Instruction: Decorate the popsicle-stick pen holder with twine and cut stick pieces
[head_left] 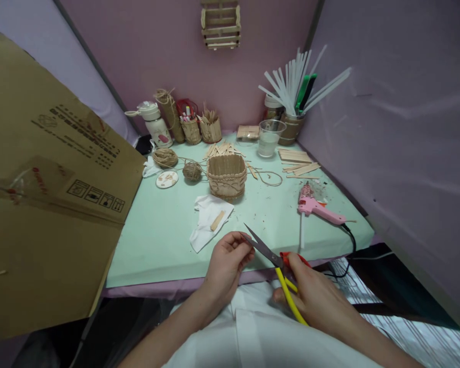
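Cloth [204, 221] before basket [227, 184], perhaps touching.

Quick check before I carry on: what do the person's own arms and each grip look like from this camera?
The left grip and right grip are ungloved, with no ring or watch visible. The left forearm and right forearm are bare, no sleeve showing as far as the picture reaches. White clothing covers the front.

Cardboard box [49, 255], 9 o'clock: four boxed pictograms [95, 196]; black characters [85, 137], red tape print [40, 181] illegible.
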Motion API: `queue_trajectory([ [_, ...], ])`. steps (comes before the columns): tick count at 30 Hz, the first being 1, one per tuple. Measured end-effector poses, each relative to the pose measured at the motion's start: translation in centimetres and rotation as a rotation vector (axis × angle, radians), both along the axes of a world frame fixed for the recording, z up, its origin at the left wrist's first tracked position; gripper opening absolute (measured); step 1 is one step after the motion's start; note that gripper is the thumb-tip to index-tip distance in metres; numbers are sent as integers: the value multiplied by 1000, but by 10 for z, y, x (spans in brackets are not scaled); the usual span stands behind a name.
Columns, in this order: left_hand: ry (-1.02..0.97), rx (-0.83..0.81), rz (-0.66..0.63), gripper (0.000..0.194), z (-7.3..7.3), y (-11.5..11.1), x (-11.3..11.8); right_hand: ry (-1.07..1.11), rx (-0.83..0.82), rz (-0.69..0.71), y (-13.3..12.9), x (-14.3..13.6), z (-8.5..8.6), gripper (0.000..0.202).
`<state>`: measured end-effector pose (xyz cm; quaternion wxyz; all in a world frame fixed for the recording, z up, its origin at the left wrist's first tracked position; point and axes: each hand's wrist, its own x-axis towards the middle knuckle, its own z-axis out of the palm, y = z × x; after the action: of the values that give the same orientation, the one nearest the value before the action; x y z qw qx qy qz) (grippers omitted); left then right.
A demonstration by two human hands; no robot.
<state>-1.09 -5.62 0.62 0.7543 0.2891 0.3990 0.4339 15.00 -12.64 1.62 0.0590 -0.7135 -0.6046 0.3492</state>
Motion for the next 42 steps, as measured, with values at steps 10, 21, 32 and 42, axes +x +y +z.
queue_trajectory([
  [10, 58, 94, 10, 18, 0, -1, 0, -14, -21, 19, -1, 0, -1, 27],
  [21, -34, -60, -30, 11, 2, -3, 1, 39, -23, 36, -2, 0, -13, 31],
  [32, 34, -83, -79, 18, 2, -3, -1, 194, 63, -34, -3, 4, -12, 14],
  [42, 54, -76, -69, 13, 2, -2, 1, 93, 22, -11, -2, 3, -1, 22],
])
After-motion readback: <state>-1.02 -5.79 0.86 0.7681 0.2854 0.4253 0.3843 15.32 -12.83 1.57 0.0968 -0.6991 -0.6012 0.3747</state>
